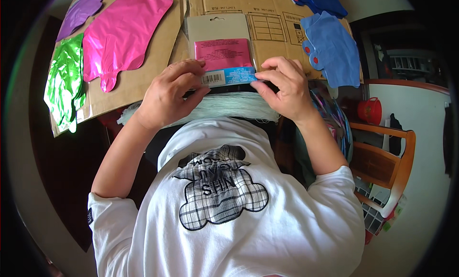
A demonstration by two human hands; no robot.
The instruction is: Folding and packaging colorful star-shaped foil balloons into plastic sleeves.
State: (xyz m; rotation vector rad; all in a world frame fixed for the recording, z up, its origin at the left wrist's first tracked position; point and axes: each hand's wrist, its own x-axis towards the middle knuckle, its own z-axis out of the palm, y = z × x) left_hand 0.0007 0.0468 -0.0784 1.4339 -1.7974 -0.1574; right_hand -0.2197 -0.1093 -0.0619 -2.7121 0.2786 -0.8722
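Item: crinkled green foil balloon [64, 88], flat at the far left on the brown cardboard sheet [143, 71]; glossy pink foil balloon [122, 35] beside it. Your left hand [169, 97] pinched the lower left corner of the flat grey-backed packet with a pink insert and blue barcode strip [221, 49]. The packet's long axis ran away from you. Your right hand [282, 88] gripped its lower right corner, equally near. Matte blue balloon [332, 49] lay rightmost
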